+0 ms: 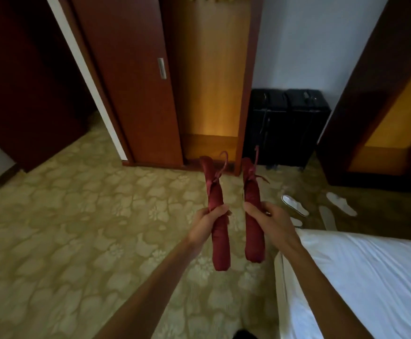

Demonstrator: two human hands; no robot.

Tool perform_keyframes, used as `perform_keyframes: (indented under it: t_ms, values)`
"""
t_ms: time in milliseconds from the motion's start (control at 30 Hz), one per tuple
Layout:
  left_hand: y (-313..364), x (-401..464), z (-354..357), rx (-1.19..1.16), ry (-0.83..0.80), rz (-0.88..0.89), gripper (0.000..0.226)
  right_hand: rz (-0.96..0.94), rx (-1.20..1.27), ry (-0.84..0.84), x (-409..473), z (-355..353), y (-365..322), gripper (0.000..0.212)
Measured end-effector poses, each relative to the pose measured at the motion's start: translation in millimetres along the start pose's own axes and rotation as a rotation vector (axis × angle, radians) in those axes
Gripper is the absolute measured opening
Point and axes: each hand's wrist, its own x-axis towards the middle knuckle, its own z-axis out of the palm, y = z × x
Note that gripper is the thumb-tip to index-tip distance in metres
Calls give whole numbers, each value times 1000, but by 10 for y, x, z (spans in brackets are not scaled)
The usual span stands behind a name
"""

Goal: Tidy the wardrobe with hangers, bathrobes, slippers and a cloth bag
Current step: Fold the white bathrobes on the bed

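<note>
I'm seeing the left hand (209, 222) wrapping its fingers tight around the middle of one red rolled bundle (217, 216), and the right hand (268, 220) clamping the other red bundle (253, 211) the same way. Both bundles are pointing away, side by side, apart. Arms are reaching forward over the carpet (77, 228), toward the far open wardrobe (211, 81). White slippers (295, 204) are lying right, near the bed (370, 277).

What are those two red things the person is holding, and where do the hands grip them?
Two dark red folded umbrellas: the left hand grips one umbrella around its middle, the right hand the other umbrella likewise.
</note>
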Motion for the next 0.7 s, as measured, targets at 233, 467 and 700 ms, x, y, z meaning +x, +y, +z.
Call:
perform_keyframes:
  t_ms: [233, 467, 700]
  values:
    - [468, 1585, -453, -23, -6, 14, 32, -9, 5, -35, 1718, 254, -270, 35]
    - [1228, 3297, -696, -16, 60, 6, 37, -44, 20, -60, 3586, 367, -823, 30]
    - [1923, 4637, -1135, -18, 100, 30, 37, -69, -3, -123, 5118, 634, -1398, 30]
